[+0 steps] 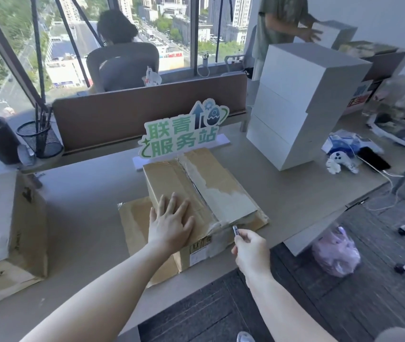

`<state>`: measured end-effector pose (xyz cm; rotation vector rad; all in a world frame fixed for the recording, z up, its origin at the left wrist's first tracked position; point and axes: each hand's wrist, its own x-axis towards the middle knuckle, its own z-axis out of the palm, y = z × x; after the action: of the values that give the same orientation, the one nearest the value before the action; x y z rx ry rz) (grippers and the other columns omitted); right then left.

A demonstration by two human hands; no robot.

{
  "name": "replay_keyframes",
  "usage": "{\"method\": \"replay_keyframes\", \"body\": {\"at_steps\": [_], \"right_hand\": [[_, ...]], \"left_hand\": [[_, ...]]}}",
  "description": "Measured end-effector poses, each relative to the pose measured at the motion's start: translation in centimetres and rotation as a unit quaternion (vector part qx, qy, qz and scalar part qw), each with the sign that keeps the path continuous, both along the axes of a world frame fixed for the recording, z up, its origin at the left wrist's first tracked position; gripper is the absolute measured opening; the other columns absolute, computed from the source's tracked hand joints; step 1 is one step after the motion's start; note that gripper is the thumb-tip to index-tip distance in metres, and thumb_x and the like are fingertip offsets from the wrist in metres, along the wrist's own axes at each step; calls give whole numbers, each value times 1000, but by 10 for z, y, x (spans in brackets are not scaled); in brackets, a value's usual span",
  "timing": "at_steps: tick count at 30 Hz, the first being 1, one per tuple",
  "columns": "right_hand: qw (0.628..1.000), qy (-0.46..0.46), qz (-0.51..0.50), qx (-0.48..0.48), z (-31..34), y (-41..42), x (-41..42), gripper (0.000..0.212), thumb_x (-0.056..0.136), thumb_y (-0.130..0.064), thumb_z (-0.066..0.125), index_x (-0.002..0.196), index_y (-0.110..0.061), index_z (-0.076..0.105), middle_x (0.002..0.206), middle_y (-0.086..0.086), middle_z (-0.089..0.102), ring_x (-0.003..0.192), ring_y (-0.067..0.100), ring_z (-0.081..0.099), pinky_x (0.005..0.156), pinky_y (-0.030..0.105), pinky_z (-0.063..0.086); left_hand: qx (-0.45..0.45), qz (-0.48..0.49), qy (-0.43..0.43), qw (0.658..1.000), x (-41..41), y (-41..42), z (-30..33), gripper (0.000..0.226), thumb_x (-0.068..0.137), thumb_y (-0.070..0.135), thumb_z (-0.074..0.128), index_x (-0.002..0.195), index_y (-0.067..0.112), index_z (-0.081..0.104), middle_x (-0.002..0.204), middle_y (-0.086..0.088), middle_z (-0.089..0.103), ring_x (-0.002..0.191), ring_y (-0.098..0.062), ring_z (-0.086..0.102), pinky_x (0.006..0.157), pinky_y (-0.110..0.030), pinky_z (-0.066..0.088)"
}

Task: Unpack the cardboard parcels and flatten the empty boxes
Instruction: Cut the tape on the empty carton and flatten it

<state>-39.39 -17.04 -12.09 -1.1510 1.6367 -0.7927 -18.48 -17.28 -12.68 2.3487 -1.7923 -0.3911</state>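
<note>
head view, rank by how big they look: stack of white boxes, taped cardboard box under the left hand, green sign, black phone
1. stack of white boxes, though the taped cardboard box looks close to it and lies nearer the camera, so their order is unsure
2. taped cardboard box
3. green sign
4. black phone, plainly smallest
</note>
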Motion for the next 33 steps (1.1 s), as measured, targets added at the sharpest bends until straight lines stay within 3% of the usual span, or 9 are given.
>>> {"method": "replay_keyframes", "body": {"at_steps": [7,12,19,27,33], "right_hand": [[999,-6,-33,-14,-6,3,11,19,98,-16,53,97,-28,67,62,3,65,53,16,52,53,31,41],[998,-3,-53,-23,-16,7,27,18,95,-15,54,99,-21,70,77,6,70,62,20,57,56,32,44],[996,-63,-68,3,-23,18,41,16,94,-16,55,94,-27,68,81,5,68,67,20,56,61,32,42],[993,-102,-39,34,-15,39,50,13,97,-15,55,98,-21,67,75,3,64,51,10,49,48,25,36],[990,-116,10,84,8,39,31,15,98,-10,54,101,-18,66,61,6,56,40,11,38,38,24,27]], "left_hand": [[-8,4,3,1000,-2,0,-1,60,96,58,24,153,40,18,165,7,-2,150,-20,-15,121,-50,1],[-16,14,5,1000,-5,-3,-5,59,96,56,23,153,39,21,165,6,0,150,-22,-14,122,-48,0],[-27,24,8,999,-7,-5,-7,56,98,51,25,152,39,23,165,5,2,151,-22,-11,121,-46,2],[-23,22,18,999,-7,-4,-5,53,100,45,24,152,40,22,165,6,2,151,-22,-10,121,-48,3],[-18,18,19,999,-6,-2,-3,53,100,46,21,153,40,20,165,6,1,151,-21,-11,121,-49,2]]}}
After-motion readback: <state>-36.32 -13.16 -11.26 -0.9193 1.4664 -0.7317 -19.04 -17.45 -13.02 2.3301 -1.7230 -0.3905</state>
